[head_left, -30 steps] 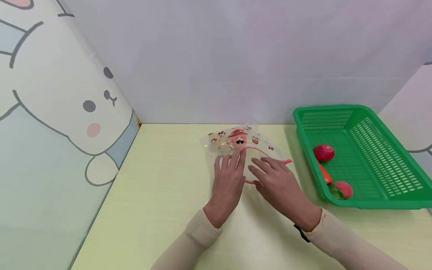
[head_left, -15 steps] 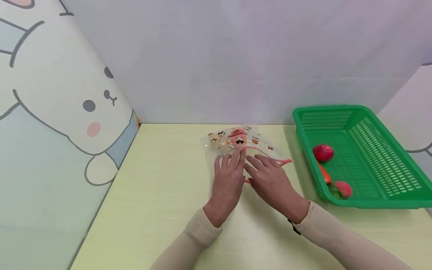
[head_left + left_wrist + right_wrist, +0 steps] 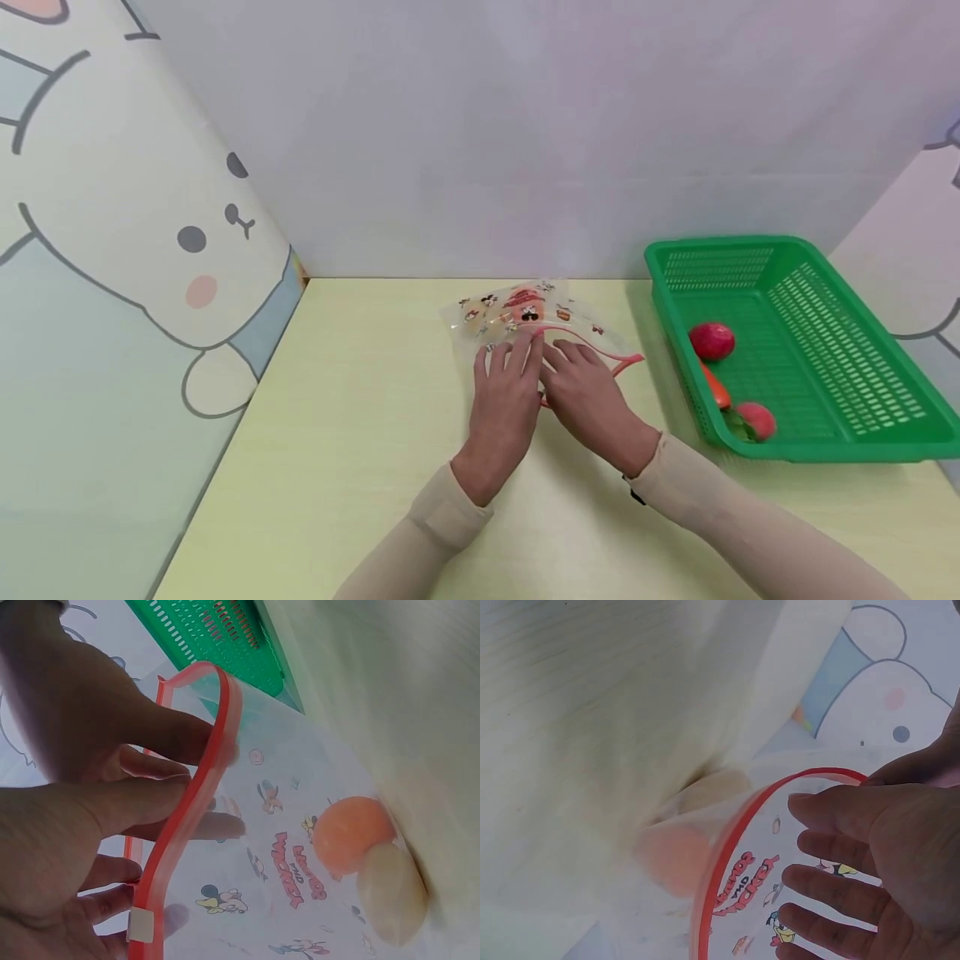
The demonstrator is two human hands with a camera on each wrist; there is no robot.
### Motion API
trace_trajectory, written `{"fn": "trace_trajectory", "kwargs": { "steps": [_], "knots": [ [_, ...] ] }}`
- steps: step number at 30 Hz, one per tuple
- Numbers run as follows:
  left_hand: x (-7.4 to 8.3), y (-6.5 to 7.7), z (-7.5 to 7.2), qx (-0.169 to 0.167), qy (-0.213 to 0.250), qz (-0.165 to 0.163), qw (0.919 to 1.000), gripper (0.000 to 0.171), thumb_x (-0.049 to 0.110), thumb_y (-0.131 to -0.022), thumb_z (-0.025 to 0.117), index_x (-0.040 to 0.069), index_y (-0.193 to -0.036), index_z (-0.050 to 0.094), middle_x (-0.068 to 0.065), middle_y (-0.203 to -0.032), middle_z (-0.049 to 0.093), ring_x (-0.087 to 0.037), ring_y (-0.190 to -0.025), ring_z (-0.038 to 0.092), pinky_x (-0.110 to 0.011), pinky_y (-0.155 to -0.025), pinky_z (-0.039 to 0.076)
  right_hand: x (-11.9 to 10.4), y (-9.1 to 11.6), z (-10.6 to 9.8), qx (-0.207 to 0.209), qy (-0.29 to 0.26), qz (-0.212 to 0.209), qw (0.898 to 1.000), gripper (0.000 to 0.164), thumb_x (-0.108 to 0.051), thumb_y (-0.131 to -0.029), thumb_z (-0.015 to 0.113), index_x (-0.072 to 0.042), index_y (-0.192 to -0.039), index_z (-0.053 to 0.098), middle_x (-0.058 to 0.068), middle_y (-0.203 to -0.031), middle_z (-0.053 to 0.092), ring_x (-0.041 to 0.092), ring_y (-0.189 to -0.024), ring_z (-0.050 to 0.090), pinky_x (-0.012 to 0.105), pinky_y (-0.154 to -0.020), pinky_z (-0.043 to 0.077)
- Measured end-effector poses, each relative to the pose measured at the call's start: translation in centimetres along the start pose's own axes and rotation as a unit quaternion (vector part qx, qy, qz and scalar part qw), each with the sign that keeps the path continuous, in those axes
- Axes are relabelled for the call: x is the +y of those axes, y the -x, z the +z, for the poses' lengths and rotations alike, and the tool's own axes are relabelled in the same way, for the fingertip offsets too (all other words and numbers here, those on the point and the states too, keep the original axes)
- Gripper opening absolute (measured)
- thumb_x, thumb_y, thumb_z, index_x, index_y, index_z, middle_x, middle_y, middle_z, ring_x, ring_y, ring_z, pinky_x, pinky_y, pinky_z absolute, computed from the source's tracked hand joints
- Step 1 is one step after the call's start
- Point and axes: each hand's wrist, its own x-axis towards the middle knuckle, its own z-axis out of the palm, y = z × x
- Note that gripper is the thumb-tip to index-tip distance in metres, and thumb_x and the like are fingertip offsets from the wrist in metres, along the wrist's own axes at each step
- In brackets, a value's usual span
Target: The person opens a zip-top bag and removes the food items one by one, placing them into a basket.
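Zip bag (image 3: 555,312) lies as before, mouth turned toward the hands. Change: right hand (image 3: 588,402) is brought left across the bag's mouth, a gap now nearly closed to left hand (image 3: 506,408). Right fingers are loosely spread, nothing gripped; tips seem to be placed within the mouth. Left hand is set at the mouth's left part, thumb and fingers apart; whether the edge is pinched cannot be told. Judged from this, the mouth is being held apart or worked wider. Inside the bag's closed end, an orange round item (image 3: 352,834) and a pale oval item (image 3: 394,892) are seen. Red zip strip (image 3: 166,860) is bowed open; white slider (image 3: 141,925) is seen on it.

Around the bag: table (image 3: 337,467) beneath; green basket (image 3: 817,452) to its right, untouched, with red round item (image 3: 712,342), peach (image 3: 756,422) and carrot (image 3: 716,388) along the wall nearest the bag.

In the way: most of the bag's mouth is covered by both hands in the head view; carrot is partly hidden by the basket wall.
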Motion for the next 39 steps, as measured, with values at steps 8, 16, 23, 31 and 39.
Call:
{"fn": "trace_trajectory", "kwargs": {
  "steps": [8, 16, 23, 31, 39],
  "knots": [
    [0.2, 0.0, 0.2, 0.007, -0.007, 0.000, 1.0000, 0.071, 0.017, -0.086, 0.089, 0.014, -0.150, 0.059, -0.002, -0.149, 0.056, -0.025, -0.125, 0.057, -0.053, -0.111, 0.047, 0.0, -1.2, 0.7, -0.042, -0.025, 0.017, 0.999, 0.069, -0.023, -0.078, 0.095, -0.010, -0.140, 0.069, 0.014, -0.141, 0.065, 0.036, -0.130, 0.058, 0.054, -0.108, 0.051],
    [0.3, 0.1, 0.2, 0.011, -0.004, 0.001, 0.9999, 0.067, 0.013, -0.089, 0.086, 0.013, -0.150, 0.059, -0.003, -0.153, 0.052, -0.025, -0.126, 0.056, -0.054, -0.111, 0.047, 0.3, -2.3, 1.3, -0.057, -0.015, 0.017, 0.998, 0.067, -0.017, -0.082, 0.092, -0.006, -0.142, 0.066, 0.015, -0.141, 0.064, 0.037, -0.126, 0.059, 0.054, -0.107, 0.050],
    [0.4, 0.1, 0.1, 0.020, 0.015, 0.006, 0.9997, 0.064, 0.008, -0.091, 0.083, 0.012, -0.149, 0.059, -0.004, -0.151, 0.052, -0.026, -0.123, 0.057, -0.055, -0.111, 0.047, 0.5, -3.5, 1.5, -0.072, -0.048, 0.031, 0.996, 0.068, -0.016, -0.081, 0.092, -0.002, -0.142, 0.065, 0.017, -0.143, 0.065, 0.037, -0.129, 0.060, 0.053, -0.110, 0.050],
    [0.6, -0.1, 0.0, 0.025, 0.005, 0.018, 0.9995, 0.070, 0.010, -0.088, 0.086, 0.012, -0.152, 0.057, -0.004, -0.146, 0.055, -0.027, -0.120, 0.057, -0.054, -0.111, 0.047, 0.9, -4.4, 2.2, -0.051, -0.046, 0.032, 0.997, 0.048, -0.012, -0.089, 0.085, 0.000, -0.132, 0.068, 0.018, -0.135, 0.068, 0.033, -0.120, 0.066, 0.048, -0.095, 0.059],
    [0.6, 0.0, 0.1, 0.046, -0.004, 0.027, 0.9986, 0.067, 0.007, -0.087, 0.085, 0.011, -0.149, 0.059, -0.005, -0.141, 0.057, -0.028, -0.126, 0.056, -0.054, -0.111, 0.047, 0.8, -5.3, 1.8, -0.021, 0.010, -0.014, 1.000, 0.048, -0.017, -0.088, 0.086, -0.006, -0.132, 0.071, 0.014, -0.130, 0.071, 0.031, -0.123, 0.064, 0.045, -0.099, 0.057]
  ]
}}
